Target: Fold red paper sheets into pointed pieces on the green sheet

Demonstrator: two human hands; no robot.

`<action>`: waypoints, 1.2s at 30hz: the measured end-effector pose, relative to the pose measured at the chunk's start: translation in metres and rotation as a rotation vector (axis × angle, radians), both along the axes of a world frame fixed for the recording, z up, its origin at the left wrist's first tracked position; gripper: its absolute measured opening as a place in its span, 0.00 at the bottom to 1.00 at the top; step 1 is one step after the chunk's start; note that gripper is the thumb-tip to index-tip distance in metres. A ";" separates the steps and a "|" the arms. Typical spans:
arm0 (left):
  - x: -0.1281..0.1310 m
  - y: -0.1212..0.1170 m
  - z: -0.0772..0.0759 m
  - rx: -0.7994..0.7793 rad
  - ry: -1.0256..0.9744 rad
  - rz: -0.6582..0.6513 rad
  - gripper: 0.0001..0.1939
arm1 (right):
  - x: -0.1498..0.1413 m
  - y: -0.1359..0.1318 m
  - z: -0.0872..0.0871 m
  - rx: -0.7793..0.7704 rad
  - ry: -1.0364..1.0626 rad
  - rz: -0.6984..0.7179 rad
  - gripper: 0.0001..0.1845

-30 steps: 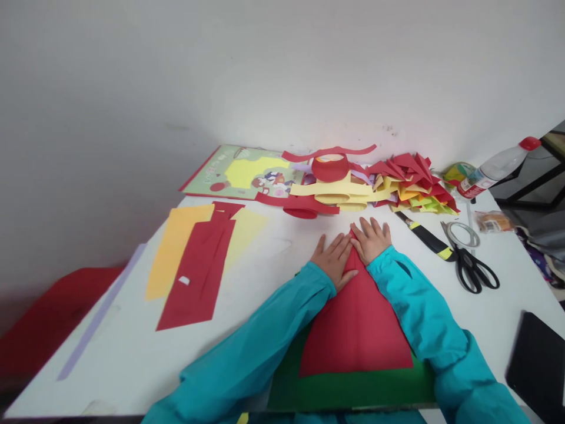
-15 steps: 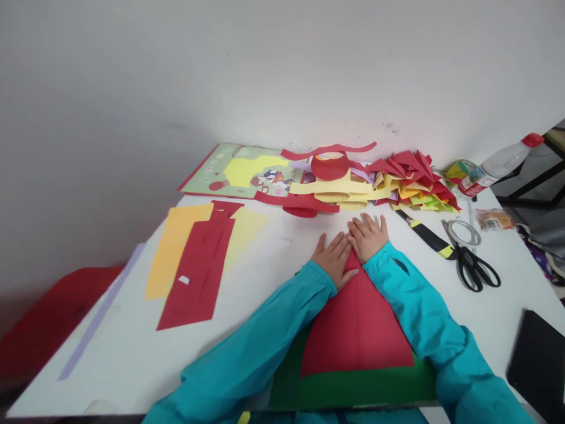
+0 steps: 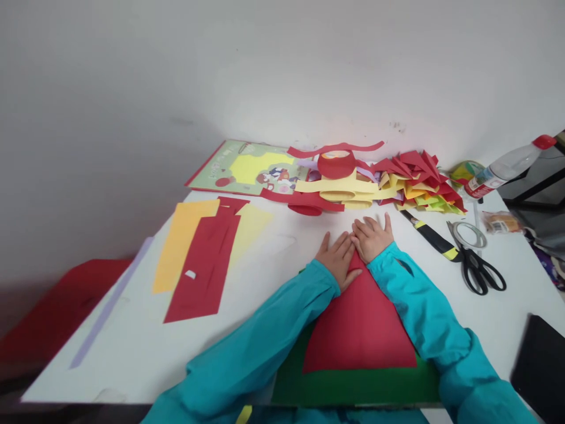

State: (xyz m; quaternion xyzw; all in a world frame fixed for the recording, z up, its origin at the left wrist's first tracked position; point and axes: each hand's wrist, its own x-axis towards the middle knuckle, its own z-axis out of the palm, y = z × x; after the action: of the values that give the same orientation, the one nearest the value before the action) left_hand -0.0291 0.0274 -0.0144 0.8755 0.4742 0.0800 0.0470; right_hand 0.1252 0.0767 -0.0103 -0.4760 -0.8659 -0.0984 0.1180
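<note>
A sheet of red paper (image 3: 359,335), folded to a point at its far end, lies in front of me on a dark green sheet (image 3: 353,388). A faint crease runs up its middle. My left hand (image 3: 338,259) rests flat on the left side of the point, fingers stretched out and thumb apart. Opposite it, my right hand (image 3: 373,237) lies on the tip with its fingers extended. The two hands' fingertips meet there and hide the tip itself.
Left lie red cut paper (image 3: 203,271), orange paper (image 3: 180,247) and a purple strip (image 3: 110,303). Paper strips, a picture book (image 3: 238,171) and folded paper pieces (image 3: 424,182) line the wall. To the right are a cutter knife (image 3: 435,238), scissors (image 3: 479,271), a bottle (image 3: 507,168) and a black tablet-like object (image 3: 541,359).
My right hand has shifted slightly inward over the paper's tip, against the left fingertips. My left hand stays in place. The whole view has moved slightly.
</note>
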 end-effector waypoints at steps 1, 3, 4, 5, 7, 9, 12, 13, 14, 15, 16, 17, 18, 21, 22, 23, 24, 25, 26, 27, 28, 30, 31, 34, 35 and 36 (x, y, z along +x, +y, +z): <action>-0.001 -0.001 0.000 -0.001 0.005 -0.003 0.34 | 0.000 0.000 0.000 0.000 0.003 -0.009 0.20; -0.003 -0.005 0.000 -0.009 0.017 -0.006 0.34 | -0.001 -0.001 0.000 -0.006 0.011 -0.019 0.20; -0.004 -0.007 0.000 -0.012 0.023 -0.007 0.33 | -0.001 -0.001 0.000 -0.012 0.015 -0.021 0.21; -0.005 -0.010 0.000 -0.013 0.029 -0.008 0.33 | -0.001 -0.001 0.001 -0.020 0.018 -0.019 0.21; -0.008 -0.015 -0.001 -0.004 0.043 -0.010 0.33 | -0.001 -0.002 0.002 -0.033 0.025 -0.018 0.21; -0.011 -0.020 -0.003 0.012 0.059 -0.015 0.32 | -0.001 -0.002 0.003 -0.043 0.029 -0.023 0.22; -0.016 -0.029 -0.010 0.033 0.070 -0.021 0.33 | -0.001 -0.002 0.003 -0.051 0.028 -0.033 0.23; -0.018 -0.032 -0.012 0.042 0.068 -0.024 0.33 | -0.001 -0.002 0.003 -0.051 0.026 -0.035 0.23; -0.021 -0.036 -0.014 0.051 0.065 -0.026 0.34 | -0.001 -0.002 0.003 -0.049 0.026 -0.037 0.23; -0.023 -0.040 -0.016 0.063 0.061 -0.028 0.34 | -0.001 -0.002 0.002 -0.045 0.026 -0.037 0.23; -0.025 -0.044 -0.017 0.076 0.058 -0.030 0.34 | 0.000 -0.002 0.001 -0.040 0.029 -0.037 0.23; -0.027 -0.048 -0.018 0.091 0.055 -0.031 0.34 | 0.000 -0.002 0.000 -0.035 0.034 -0.036 0.23; -0.029 -0.053 -0.018 0.105 0.052 -0.031 0.34 | 0.000 -0.002 0.000 -0.028 0.040 -0.032 0.24; -0.033 -0.067 -0.015 0.144 0.035 -0.030 0.34 | 0.000 -0.001 -0.003 -0.002 0.060 -0.030 0.24; -0.034 -0.072 -0.014 0.151 0.032 -0.028 0.34 | 0.000 -0.001 -0.004 0.009 0.066 -0.031 0.23; -0.036 -0.077 -0.012 0.155 0.031 -0.025 0.34 | 0.000 0.000 -0.005 0.020 0.072 -0.032 0.23; -0.038 -0.083 -0.011 0.156 0.033 -0.025 0.33 | 0.000 0.000 -0.006 0.031 0.079 -0.032 0.23; -0.039 -0.088 -0.010 0.157 0.036 -0.026 0.33 | 0.000 0.000 -0.007 0.040 0.085 -0.031 0.23; -0.041 -0.093 -0.009 0.158 0.040 -0.028 0.33 | 0.000 0.000 -0.007 0.047 0.090 -0.029 0.23; -0.043 -0.098 -0.008 0.161 0.041 -0.032 0.33 | 0.000 0.000 -0.008 0.052 0.092 -0.028 0.23; -0.046 -0.103 -0.008 0.168 0.037 -0.037 0.33 | 0.000 0.000 -0.008 0.055 0.093 -0.028 0.23; -0.050 -0.112 -0.007 0.178 0.027 -0.045 0.33 | 0.000 0.000 -0.008 0.059 0.092 -0.029 0.23; -0.052 -0.116 -0.007 0.177 0.024 -0.050 0.33 | -0.001 -0.001 -0.008 0.061 0.090 -0.029 0.22; -0.058 -0.121 -0.003 0.153 0.033 -0.078 0.33 | -0.001 -0.001 -0.006 0.074 0.078 -0.022 0.22; -0.059 -0.121 -0.001 0.146 0.039 -0.091 0.32 | 0.000 0.000 -0.006 0.083 0.072 -0.017 0.21; -0.061 -0.118 0.000 0.144 0.040 -0.104 0.32 | 0.001 0.001 -0.005 0.095 0.066 -0.016 0.21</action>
State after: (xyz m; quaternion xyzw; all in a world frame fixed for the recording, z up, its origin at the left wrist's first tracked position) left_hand -0.0900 -0.0906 -0.0141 0.9014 0.4221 0.0940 -0.0216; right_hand 0.1259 0.0774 -0.0156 -0.4797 -0.8520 -0.1247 0.1683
